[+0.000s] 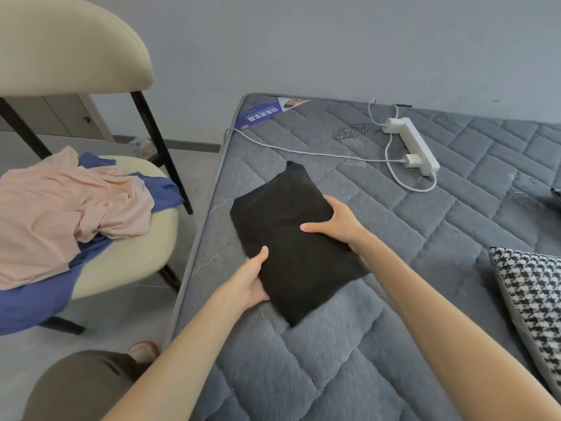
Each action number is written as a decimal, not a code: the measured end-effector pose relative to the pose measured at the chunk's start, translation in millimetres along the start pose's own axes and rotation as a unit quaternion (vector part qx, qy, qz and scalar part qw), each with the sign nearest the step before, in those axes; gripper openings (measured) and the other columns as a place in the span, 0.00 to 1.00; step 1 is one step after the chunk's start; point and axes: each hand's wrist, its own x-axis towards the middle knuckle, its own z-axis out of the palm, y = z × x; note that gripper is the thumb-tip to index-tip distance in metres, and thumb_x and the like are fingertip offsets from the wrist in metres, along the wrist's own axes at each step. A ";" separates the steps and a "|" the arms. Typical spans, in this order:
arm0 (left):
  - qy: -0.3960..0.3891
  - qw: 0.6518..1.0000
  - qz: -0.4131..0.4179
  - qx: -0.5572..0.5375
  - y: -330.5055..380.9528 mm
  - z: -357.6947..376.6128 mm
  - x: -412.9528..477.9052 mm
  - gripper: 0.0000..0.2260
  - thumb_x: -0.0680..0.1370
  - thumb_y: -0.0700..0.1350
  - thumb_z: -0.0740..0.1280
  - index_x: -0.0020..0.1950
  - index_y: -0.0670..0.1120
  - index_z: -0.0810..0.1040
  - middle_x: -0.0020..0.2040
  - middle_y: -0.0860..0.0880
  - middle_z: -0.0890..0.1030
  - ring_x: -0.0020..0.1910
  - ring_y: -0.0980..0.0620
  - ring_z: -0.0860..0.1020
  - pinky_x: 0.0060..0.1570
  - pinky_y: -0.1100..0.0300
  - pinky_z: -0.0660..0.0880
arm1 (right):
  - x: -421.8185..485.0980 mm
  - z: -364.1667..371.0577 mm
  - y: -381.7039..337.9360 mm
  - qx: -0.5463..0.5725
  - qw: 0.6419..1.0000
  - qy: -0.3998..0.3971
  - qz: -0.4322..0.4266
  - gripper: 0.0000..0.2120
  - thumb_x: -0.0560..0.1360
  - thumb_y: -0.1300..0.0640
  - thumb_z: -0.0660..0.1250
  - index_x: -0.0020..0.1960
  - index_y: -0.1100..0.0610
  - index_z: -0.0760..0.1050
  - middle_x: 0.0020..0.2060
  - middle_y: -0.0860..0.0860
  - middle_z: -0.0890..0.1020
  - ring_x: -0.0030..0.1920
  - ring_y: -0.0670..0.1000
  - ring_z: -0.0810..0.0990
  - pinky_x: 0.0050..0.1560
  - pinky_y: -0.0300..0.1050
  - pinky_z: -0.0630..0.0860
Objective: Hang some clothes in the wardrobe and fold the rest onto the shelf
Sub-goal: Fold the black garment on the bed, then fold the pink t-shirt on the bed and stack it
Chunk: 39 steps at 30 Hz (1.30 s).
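Down at the bottom edge, closest of all, sits a knee in olive-brown trousers (79, 387), with a reddish slipper (145, 351) just beyond it; both bare forearms reach up from there onto the grey quilted mattress (334, 369).

And between the two hands lies the folded black garment (282, 235), a neat dark rectangle flat on the mattress, set at a slant; the left hand (253, 279) grips its near-left edge, thumb laid on top and fingers tucked out of sight under the cloth; the right hand (338, 221) clasps the opposite edge, thumb stretched across the top, fingers curled round the far side.

Off to the left of the left hand stands a cream chair (127, 262) with dark legs; a crumpled pink garment (66, 208) is heaped on its seat, lying over a blue garment (39, 305) that spills off the front (neither one folded).

Beyond the right hand, well apart from it, a white power strip (414, 145) rests on the mattress with a white charger (411, 161) plugged into its side; a thin white cable (303, 151) runs from there past the black garment's far corner to the mattress edge.

Right of the right forearm, a black-and-white houndstooth cushion (531, 302) leans in at the frame edge; a blue printed label (264, 112) marks the mattress's far corner.
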 end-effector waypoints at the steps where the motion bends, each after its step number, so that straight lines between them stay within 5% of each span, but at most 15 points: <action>1: -0.022 1.000 -0.003 -0.018 -3.1 12.6 5.1 0.20 0.82 0.54 0.57 0.71 0.47 0.68 0.67 0.44 0.75 0.65 0.42 0.73 0.46 0.43 0.75 | 8.2 -11.2 -3.1 -0.042 0.999 0.013 -0.011 0.36 0.63 0.52 0.81 0.67 0.50 0.71 0.59 0.47 0.79 0.59 0.48 0.77 0.64 0.49 0.73; 5: -0.093 0.995 -0.019 -0.027 -14.2 63.7 21.4 0.21 0.83 0.51 0.56 0.76 0.54 0.57 0.72 0.47 0.69 0.68 0.43 0.70 0.55 0.41 0.73 | 29.9 -53.5 -6.4 -0.185 0.978 0.085 -0.041 0.36 0.62 0.49 0.78 0.67 0.41 0.70 0.62 0.47 0.79 0.65 0.52 0.74 0.65 0.56 0.71; 8: -0.095 0.985 -0.016 0.140 -28.3 81.9 23.7 0.22 0.83 0.49 0.56 0.76 0.58 0.52 0.74 0.52 0.66 0.66 0.46 0.72 0.63 0.43 0.68 | 25.8 -68.5 9.3 -0.264 0.950 0.163 -0.041 0.29 0.68 0.50 0.75 0.67 0.43 0.71 0.63 0.49 0.77 0.66 0.53 0.72 0.63 0.56 0.71; 11: -0.010 0.974 0.016 0.225 -30.8 72.8 33.3 0.22 0.83 0.47 0.56 0.77 0.53 0.55 0.67 0.50 0.74 0.59 0.47 0.76 0.60 0.52 0.71 | 16.1 -56.8 37.9 -0.307 0.932 0.181 -0.069 0.25 0.74 0.51 0.70 0.70 0.46 0.70 0.67 0.51 0.74 0.67 0.56 0.70 0.67 0.55 0.66; 13: 0.065 0.980 0.063 0.178 -21.4 64.0 42.9 0.18 0.82 0.47 0.59 0.72 0.46 0.66 0.63 0.46 0.76 0.54 0.48 0.76 0.55 0.53 0.73 | 10.4 -41.0 57.4 -0.335 0.925 0.165 -0.066 0.24 0.77 0.49 0.65 0.73 0.45 0.66 0.71 0.51 0.70 0.72 0.55 0.65 0.73 0.56 0.58; 15: 0.110 0.978 0.125 0.129 -7.5 57.8 51.4 0.23 0.79 0.49 0.65 0.71 0.43 0.66 0.65 0.44 0.74 0.55 0.48 0.76 0.52 0.53 0.76 | 4.2 -23.9 68.8 -0.348 0.923 0.160 -0.031 0.23 0.80 0.45 0.57 0.75 0.41 0.60 0.75 0.50 0.62 0.76 0.55 0.56 0.75 0.60 0.46; 19: 0.164 0.944 0.231 0.171 18.1 57.1 61.8 0.40 0.73 0.55 0.72 0.77 0.56 0.51 0.74 0.44 0.59 0.66 0.42 0.70 0.61 0.45 0.73 | -1.6 4.6 76.8 -0.392 0.908 0.147 -0.001 0.24 0.81 0.39 0.47 0.76 0.36 0.48 0.78 0.49 0.49 0.78 0.58 0.44 0.72 0.66 0.36; 22: 0.198 0.909 0.261 0.259 30.9 63.8 69.2 0.35 0.74 0.58 0.69 0.77 0.56 0.55 0.73 0.43 0.55 0.68 0.40 0.66 0.65 0.47 0.67 | 0.8 13.8 80.9 -0.423 0.895 0.143 -0.001 0.26 0.79 0.36 0.39 0.76 0.35 0.45 0.79 0.49 0.45 0.77 0.59 0.41 0.71 0.68 0.35; 25: 0.229 0.923 0.209 0.228 42.9 60.1 83.9 0.30 0.74 0.61 0.67 0.73 0.54 0.64 0.72 0.42 0.57 0.67 0.40 0.64 0.66 0.45 0.68 | 2.9 19.2 86.0 -0.444 0.884 0.146 0.007 0.29 0.75 0.36 0.31 0.76 0.35 0.42 0.78 0.50 0.44 0.77 0.60 0.41 0.70 0.68 0.34; 33: 0.243 0.928 0.227 0.168 50.0 46.9 104.0 0.19 0.80 0.50 0.62 0.69 0.44 0.69 0.67 0.43 0.71 0.63 0.42 0.72 0.64 0.44 0.70 | 8.0 -3.5 79.6 -0.461 0.870 0.171 -0.034 0.29 0.76 0.35 0.38 0.76 0.37 0.53 0.75 0.50 0.64 0.73 0.57 0.62 0.74 0.60 0.50; 37: 0.251 0.935 0.214 0.134 51.0 37.7 103.4 0.13 0.81 0.47 0.62 0.63 0.43 0.71 0.58 0.45 0.73 0.55 0.46 0.73 0.57 0.50 0.76 | -1.2 4.4 97.5 -0.424 0.882 0.204 0.009 0.28 0.78 0.34 0.41 0.77 0.37 0.47 0.78 0.50 0.52 0.77 0.59 0.47 0.73 0.63 0.40; 39: 0.245 0.941 0.203 0.116 52.7 35.6 102.4 0.11 0.81 0.46 0.62 0.61 0.44 0.72 0.56 0.45 0.73 0.55 0.46 0.74 0.54 0.52 0.77 | -6.1 11.7 102.7 -0.367 0.900 0.228 0.054 0.29 0.78 0.33 0.45 0.77 0.37 0.46 0.78 0.50 0.48 0.77 0.62 0.43 0.74 0.64 0.44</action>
